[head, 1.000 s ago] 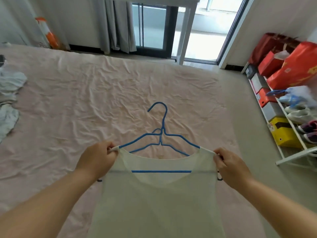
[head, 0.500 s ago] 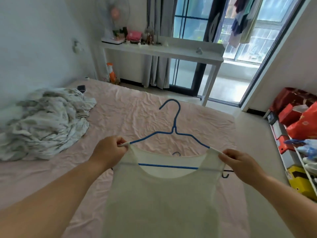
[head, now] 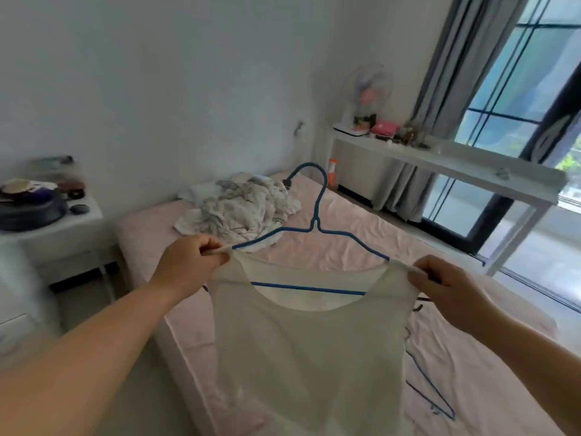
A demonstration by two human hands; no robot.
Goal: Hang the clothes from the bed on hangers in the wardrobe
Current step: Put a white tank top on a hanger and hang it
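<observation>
A white sleeveless top (head: 308,350) hangs on a blue wire hanger (head: 317,225), held up in front of me over the pink bed (head: 471,357). My left hand (head: 188,265) pinches the top's left strap at the hanger's left end. My right hand (head: 446,287) grips the right strap and the hanger's right end. The hook points up and away from me. A crumpled pile of light clothes (head: 242,209) lies at the head of the bed. Another blue hanger (head: 430,391) lies on the sheet, partly hidden behind the top.
A white bedside table (head: 59,237) with a dark round object and small items stands at the left. A long white desk (head: 446,165) with a fan and bottles runs along the window at the right. Grey curtains hang behind it. No wardrobe is in view.
The view has swung left, from the window side towards the wall and bedside table. Both hands keep the same hold on the top and hanger, carried along with the turn.
</observation>
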